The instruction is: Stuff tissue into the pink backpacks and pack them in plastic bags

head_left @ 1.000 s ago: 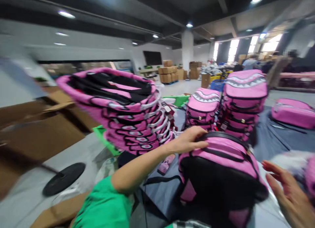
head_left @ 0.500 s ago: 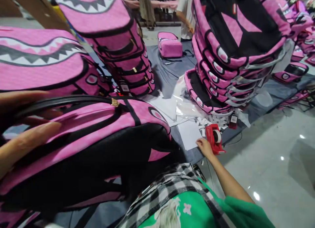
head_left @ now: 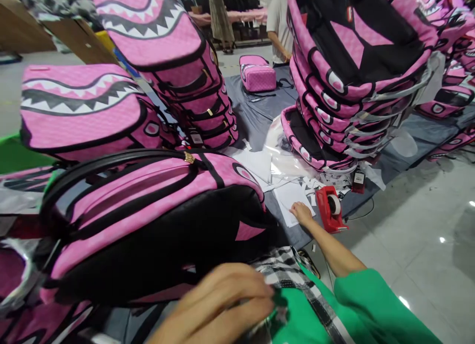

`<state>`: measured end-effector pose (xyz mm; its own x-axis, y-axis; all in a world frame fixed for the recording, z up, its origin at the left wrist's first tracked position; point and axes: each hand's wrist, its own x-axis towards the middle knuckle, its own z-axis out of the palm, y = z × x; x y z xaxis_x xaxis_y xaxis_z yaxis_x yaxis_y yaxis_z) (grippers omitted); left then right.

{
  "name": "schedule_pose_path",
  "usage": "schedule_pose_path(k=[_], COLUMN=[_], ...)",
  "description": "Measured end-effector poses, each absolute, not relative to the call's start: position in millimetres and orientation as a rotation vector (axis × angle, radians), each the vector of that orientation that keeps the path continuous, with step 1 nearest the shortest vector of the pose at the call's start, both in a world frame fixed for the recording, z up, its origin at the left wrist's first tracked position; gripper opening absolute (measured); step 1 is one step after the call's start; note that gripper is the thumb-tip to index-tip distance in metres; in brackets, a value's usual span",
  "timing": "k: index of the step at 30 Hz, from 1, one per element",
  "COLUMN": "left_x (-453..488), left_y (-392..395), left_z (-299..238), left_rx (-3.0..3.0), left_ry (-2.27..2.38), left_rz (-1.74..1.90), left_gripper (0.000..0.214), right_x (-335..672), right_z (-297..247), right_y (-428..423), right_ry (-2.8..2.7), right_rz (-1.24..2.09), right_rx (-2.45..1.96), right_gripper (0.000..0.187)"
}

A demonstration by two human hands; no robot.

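Note:
A pink and black backpack (head_left: 163, 230) lies on its side in front of me, its black back panel facing me and its looped black handle on top. My left hand (head_left: 222, 304), blurred, hovers before my apron with bent fingers, apart from the backpack; I cannot make out anything in it. On the right, my right hand (head_left: 302, 214) has its fingertips closed at a white sheet of paper (head_left: 287, 198) lying on the table. Just beside that hand stands a red tape dispenser (head_left: 330, 210) with a white roll.
Stacked pink backpacks (head_left: 178, 62) rise at the back left, with another stack (head_left: 356, 86) at the right. A small pink bag (head_left: 258, 74) sits farther back on the grey cloth (head_left: 248, 114). Clear plastic (head_left: 276, 153) and paper scraps lie midway. Another person (head_left: 280, 27) stands beyond.
My left hand has left the backpack's handle and moved right, to in front of my body. My right hand has shifted slightly left over the paper, away from the tape dispenser.

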<state>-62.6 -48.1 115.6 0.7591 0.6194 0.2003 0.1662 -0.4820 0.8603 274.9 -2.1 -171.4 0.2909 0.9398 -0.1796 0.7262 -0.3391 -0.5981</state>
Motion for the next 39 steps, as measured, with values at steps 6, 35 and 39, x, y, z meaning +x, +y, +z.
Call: schedule_pose_path(k=[6, 35, 39], left_x=[27.4, -113.0, -133.0], left_y=[-29.5, -38.6, -16.5], left_z=[49.9, 156.5, 166.7], left_rx=[1.127, 1.766, 1.313], left_ry=[0.806, 1.264, 1.298], left_rz=[0.178, 1.347, 1.664], left_gripper=[0.060, 0.014, 0.026], right_x=[276.2, 180.3, 150.2], right_z=[-96.1, 134.9, 186.8], right_y=[-10.0, 44.5, 77.5], right_ry=[-1.545, -2.175, -2.310], right_rz=[0.785, 0.238, 0.173], right_rx=[-1.891, -0.762, -0.885], right_gripper=[0.022, 0.027, 0.039])
